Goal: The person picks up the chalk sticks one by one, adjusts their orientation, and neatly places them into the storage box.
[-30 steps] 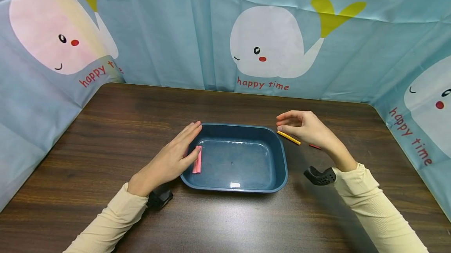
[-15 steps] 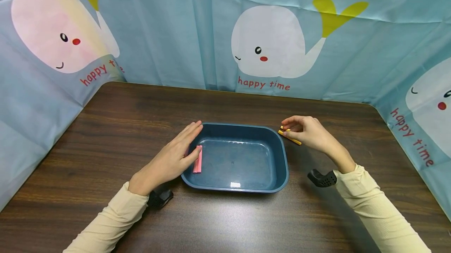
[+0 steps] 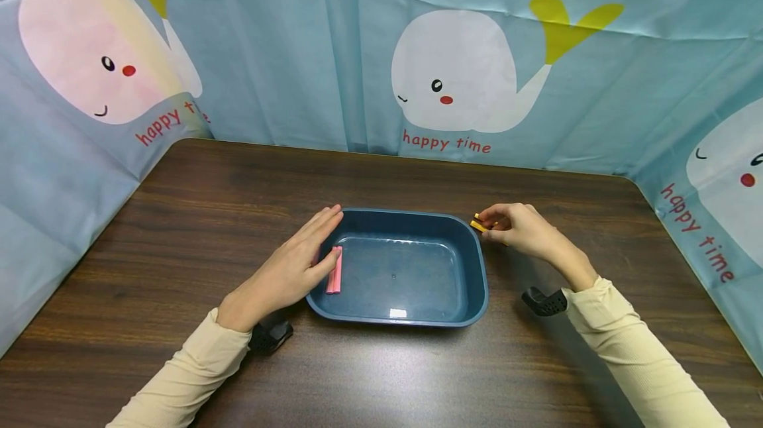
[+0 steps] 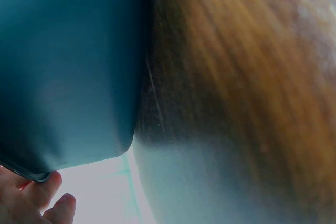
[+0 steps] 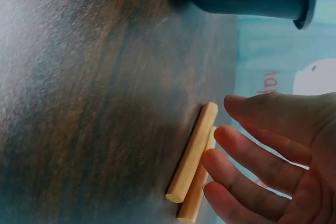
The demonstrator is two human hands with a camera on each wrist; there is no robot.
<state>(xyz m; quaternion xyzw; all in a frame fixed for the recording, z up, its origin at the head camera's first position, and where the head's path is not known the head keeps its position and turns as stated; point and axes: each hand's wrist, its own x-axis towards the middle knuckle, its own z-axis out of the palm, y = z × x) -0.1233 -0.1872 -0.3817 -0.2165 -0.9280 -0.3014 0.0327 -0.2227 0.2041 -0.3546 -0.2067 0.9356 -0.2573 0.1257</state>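
A dark blue plastic tray (image 3: 411, 323) sits mid-table. My left hand (image 3: 289, 267) rests on its left rim with the fingers straight; in the left wrist view the fingers (image 4: 52, 184) touch the rim. Two pink sticks (image 3: 336, 275) lie side by side inside the tray, partly under my left thumb. Just beyond the tray's right side, my right hand (image 3: 515, 229) is at two yellow sticks (image 5: 191, 153) on the table. Its thumb and fingers stand apart, with fingertips close to the sticks; whether they touch cannot be told.
The brown wood-grain table (image 3: 381, 375) extends around the tray. Behind it hangs a light blue curtain (image 3: 286, 70) with whale prints. Black wrist straps (image 3: 271, 335) are worn on both arms.
My right hand has come down over the yellow sticks. A second yellow stick has come into sight, while a red one seen earlier is now hidden. The left hand stays still.
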